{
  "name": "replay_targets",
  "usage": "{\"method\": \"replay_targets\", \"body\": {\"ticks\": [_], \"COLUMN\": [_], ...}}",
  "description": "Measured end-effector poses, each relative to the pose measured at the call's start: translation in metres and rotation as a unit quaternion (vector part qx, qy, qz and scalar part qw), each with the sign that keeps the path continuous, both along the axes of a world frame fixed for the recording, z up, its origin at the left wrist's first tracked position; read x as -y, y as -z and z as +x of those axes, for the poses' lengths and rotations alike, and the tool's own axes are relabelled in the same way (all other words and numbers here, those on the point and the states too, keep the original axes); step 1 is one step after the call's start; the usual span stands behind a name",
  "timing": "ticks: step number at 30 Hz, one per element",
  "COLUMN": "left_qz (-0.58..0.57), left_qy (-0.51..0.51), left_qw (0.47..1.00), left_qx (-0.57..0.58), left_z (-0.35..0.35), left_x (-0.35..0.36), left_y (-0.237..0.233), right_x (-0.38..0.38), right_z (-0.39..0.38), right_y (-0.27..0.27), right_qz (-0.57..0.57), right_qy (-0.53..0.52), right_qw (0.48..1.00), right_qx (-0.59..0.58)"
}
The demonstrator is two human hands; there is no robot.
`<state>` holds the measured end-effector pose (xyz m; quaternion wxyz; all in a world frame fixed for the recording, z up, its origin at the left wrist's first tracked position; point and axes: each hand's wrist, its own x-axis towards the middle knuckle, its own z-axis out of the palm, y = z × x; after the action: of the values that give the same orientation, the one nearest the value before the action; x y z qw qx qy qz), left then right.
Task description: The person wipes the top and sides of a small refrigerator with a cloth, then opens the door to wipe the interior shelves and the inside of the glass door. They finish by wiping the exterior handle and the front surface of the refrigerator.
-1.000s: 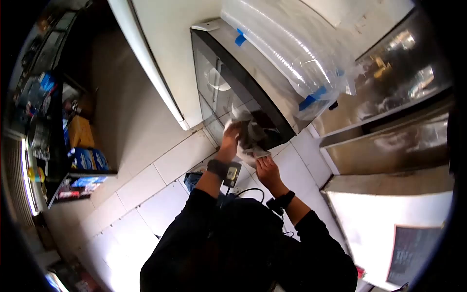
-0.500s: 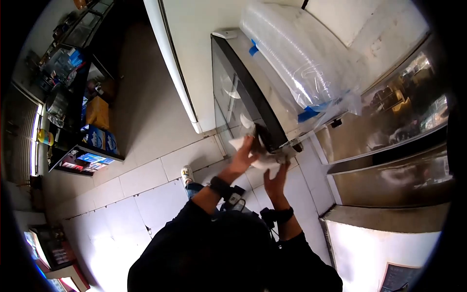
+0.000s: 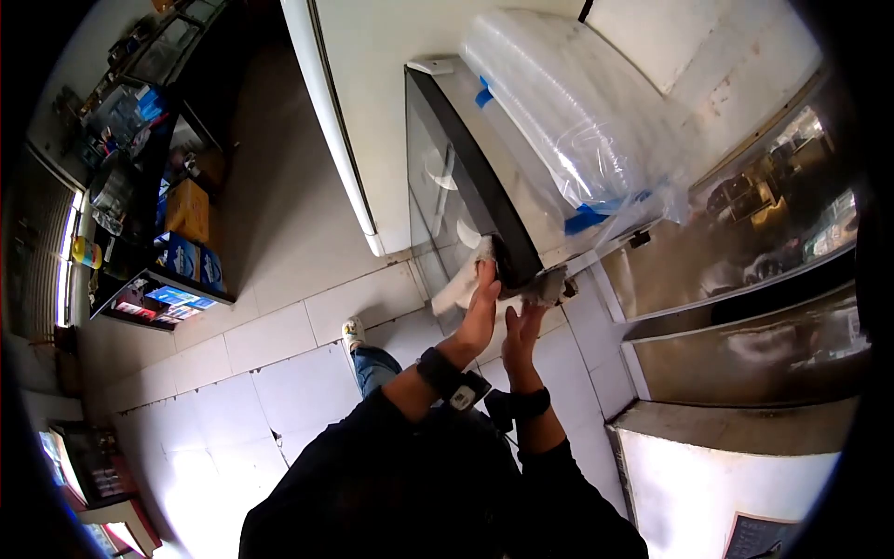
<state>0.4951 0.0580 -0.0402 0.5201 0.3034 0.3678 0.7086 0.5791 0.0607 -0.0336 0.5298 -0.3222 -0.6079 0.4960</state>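
My left hand (image 3: 481, 303) presses a white cloth (image 3: 458, 286) against the near corner of a glass display case (image 3: 438, 186) with a dark frame. My right hand (image 3: 523, 326) is raised beside it, fingers up at the case's corner, touching a crumpled grey-white wad (image 3: 549, 284) there. Whether it grips the wad I cannot tell. Both wrists carry dark bands with small devices.
A long plastic bag of stacked clear cups (image 3: 568, 121) lies on top of the case. Steel counters (image 3: 745, 270) stand to the right, a white fridge door (image 3: 335, 121) to the left. Shelves with boxes (image 3: 177, 242) line the far left. Tiled floor lies below.
Both hands have risen to the case's corner. The left hand has carried the cloth up onto the frame. The right hand has turned upright beside it.
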Motion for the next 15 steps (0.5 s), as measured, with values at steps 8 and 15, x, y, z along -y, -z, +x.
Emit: {"method": "replay_targets", "body": {"ticks": [8,15], "left_qz": [-0.128,0.01], "left_qy": [0.036,0.016], "left_qw": [0.965,0.994], "left_qx": [0.226,0.107], "left_z": [-0.003,-0.01], "left_x": [0.005,0.017], "left_y": [0.131,0.013], "right_x": [0.014,0.009], "right_z": [0.008,0.021], "right_y": [0.112,0.043], "right_qz": [-0.252,-0.146], "right_qy": [-0.106,-0.119], "right_qw": [0.962,0.972], "right_qx": [0.003,-0.143]}}
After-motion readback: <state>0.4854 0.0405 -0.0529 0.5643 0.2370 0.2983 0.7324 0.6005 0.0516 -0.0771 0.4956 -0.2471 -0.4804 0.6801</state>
